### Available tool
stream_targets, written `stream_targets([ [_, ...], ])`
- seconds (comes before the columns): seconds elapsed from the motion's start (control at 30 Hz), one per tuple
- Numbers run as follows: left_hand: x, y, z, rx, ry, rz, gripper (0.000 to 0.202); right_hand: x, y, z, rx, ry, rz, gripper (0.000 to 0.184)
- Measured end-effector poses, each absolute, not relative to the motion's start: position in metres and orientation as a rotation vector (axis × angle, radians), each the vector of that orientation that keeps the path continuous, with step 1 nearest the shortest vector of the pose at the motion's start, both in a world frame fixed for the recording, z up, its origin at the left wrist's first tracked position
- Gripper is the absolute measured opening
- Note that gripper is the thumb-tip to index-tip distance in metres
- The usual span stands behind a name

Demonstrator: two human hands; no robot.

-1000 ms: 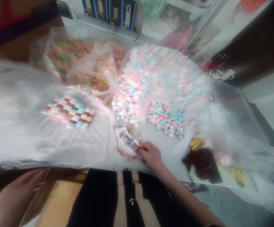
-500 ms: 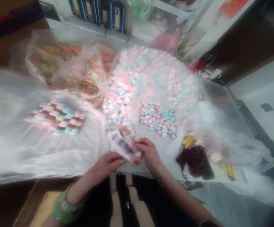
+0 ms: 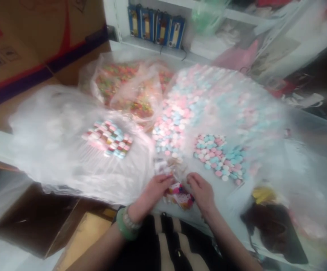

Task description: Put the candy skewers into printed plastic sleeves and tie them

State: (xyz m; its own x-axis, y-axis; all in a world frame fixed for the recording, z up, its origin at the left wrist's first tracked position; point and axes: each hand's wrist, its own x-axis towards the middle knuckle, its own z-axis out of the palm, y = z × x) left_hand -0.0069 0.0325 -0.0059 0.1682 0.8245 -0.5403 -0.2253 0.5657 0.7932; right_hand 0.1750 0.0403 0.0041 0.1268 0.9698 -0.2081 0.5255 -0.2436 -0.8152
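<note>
In front of my body I have a small printed plastic packet (image 3: 179,196), white with pink, red and purple patches and blurred by motion. My left hand (image 3: 155,190) pinches its left side between thumb and fingers. At the other side my right hand (image 3: 203,191) has its fingers curled closed at the packet's edge. Just beyond my fingers lie more pale printed wrappers (image 3: 165,164). Pink, white and blue round sweets (image 3: 218,156) lie loose past my right hand. To the left, rows of pastel sweets on white sticks (image 3: 109,140) rest on clear plastic.
A clear bag (image 3: 129,88) of red, orange and green sweets stands at the back, beside a large bag (image 3: 177,105) of pastel sweets. A brown cloth-like item (image 3: 276,227) and yellow ties (image 3: 263,195) lie at right. Blue folders (image 3: 155,26) fill a shelf; cardboard boxes (image 3: 25,49) stand left.
My view has swung left, so the table's things appear further right. The packet is now lower between my hands, and my left hand has moved up to its upper edge.
</note>
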Motion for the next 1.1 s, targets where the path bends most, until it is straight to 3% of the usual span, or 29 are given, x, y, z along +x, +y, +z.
stream_targets([
  [0.07, -0.033, 0.028, 0.004, 0.512, 1.263, 0.935, 0.026, 0.174, 0.044, 0.01, -1.876, -1.828, 0.616, 0.022],
  [0.13, -0.065, 0.02, 0.013, 0.334, 1.348, 1.067, 0.022, 0.159, 0.048, 0.018, -1.808, -2.019, 0.434, 0.023],
  [0.23, -0.113, 0.0, 0.019, 0.169, 1.41, 1.253, 0.021, 0.11, 0.054, 0.023, -1.549, -2.177, 0.843, 0.022],
  [0.37, -0.159, -0.029, 0.015, 0.045, 1.456, 1.368, 0.019, 0.018, 0.062, 0.015, -1.164, -2.392, 1.144, 0.02],
  [0.6, -0.185, -0.05, 0.005, -0.118, 1.412, 1.502, 0.022, -0.069, 0.074, -0.001, -1.117, -2.501, 1.011, 0.015],
  [0.77, -0.179, -0.042, 0.008, -0.074, 1.48, 1.457, 0.024, -0.04, 0.071, -0.013, -1.363, -2.132, 1.014, 0.015],
  [0.93, -0.165, -0.023, 0.008, 0.013, 1.428, 1.489, 0.017, 0.005, 0.089, -0.013, -1.584, -1.382, 1.461, 0.004],
  [1.1, -0.145, -0.005, 0.021, -0.052, 1.29, 1.466, 0.004, 0.031, 0.1, 0.01, -1.469, -1.244, 1.746, 0.013],
])
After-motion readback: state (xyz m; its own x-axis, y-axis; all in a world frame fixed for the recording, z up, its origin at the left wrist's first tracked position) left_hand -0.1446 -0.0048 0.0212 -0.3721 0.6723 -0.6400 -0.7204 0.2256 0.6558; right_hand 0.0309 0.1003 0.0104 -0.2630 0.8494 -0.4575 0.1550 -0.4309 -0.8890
